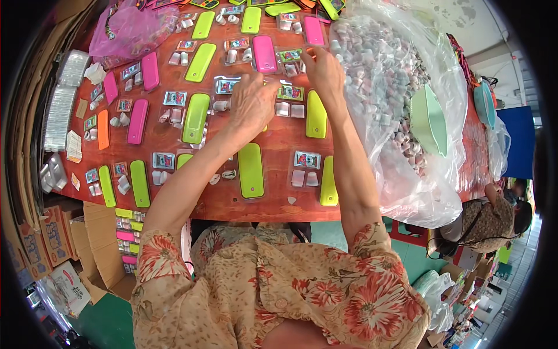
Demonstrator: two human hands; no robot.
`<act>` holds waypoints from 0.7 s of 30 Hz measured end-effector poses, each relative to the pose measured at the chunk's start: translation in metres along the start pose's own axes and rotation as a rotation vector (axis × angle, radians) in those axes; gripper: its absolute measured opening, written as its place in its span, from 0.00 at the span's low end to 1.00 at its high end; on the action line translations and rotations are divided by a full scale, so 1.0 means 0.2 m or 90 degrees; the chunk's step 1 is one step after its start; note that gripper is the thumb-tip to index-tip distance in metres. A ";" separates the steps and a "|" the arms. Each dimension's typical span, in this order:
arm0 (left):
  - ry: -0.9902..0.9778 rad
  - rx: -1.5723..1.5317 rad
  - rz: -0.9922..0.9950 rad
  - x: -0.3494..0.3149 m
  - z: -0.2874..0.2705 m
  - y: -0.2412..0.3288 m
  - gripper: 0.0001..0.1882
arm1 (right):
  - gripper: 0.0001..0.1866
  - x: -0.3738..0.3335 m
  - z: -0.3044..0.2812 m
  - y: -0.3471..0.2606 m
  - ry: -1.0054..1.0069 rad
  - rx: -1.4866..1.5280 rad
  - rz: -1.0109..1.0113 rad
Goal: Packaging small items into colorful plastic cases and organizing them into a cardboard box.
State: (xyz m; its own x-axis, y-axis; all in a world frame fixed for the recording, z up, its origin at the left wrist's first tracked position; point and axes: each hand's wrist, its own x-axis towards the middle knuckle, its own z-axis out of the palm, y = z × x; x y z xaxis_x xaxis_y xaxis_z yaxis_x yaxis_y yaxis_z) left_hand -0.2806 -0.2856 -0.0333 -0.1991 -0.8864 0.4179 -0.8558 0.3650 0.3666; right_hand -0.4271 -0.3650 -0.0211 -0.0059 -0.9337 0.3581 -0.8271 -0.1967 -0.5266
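My left hand (254, 102) is over the middle of the table with its fingers curled, covering part of a clear tray. Whatever it may hold is hidden. Next to its fingertips lie a green printed packet (290, 93) and two small white rolls (289, 110). Farther right, my right hand (324, 72) has its thumb and fingertips drawn together beside another green packet (290, 55); anything between them is too small to make out. A pink oblong case (265, 54) sits between and beyond my hands. A lime-green case (316, 114) lies just below my right hand.
Similar clear trays with cases, packets and rolls cover the red table (279, 200). At right, a large clear plastic bag (401, 198) of small rolls holds a pale green scoop basket (428, 122). Stacked clear trays (62, 110) and a pink bag (125, 35) stand left. Another person (485, 224) is at far right.
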 end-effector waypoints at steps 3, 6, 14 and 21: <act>0.001 0.039 0.003 0.07 0.05 -0.01 0.07 | 0.11 0.07 0.07 0.02 -0.096 -0.140 -0.015; -0.024 0.038 -0.014 0.10 0.10 -0.01 0.07 | 0.12 0.09 0.10 0.05 -0.168 -0.148 -0.015; -0.079 0.101 0.015 0.12 0.12 -0.04 0.08 | 0.03 0.04 0.06 0.12 -0.167 -0.122 -0.405; -0.039 0.096 -0.005 0.17 0.14 -0.07 0.09 | 0.08 0.05 0.05 0.13 -0.249 -0.022 -0.198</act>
State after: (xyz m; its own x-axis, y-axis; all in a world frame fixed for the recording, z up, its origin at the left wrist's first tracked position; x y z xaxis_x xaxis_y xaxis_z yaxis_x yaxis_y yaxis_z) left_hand -0.2893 -0.3286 -0.0479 -0.2171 -0.9064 0.3622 -0.9182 0.3156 0.2393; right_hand -0.4427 -0.3825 -0.0375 0.4492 -0.8762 0.1748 -0.7747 -0.4794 -0.4123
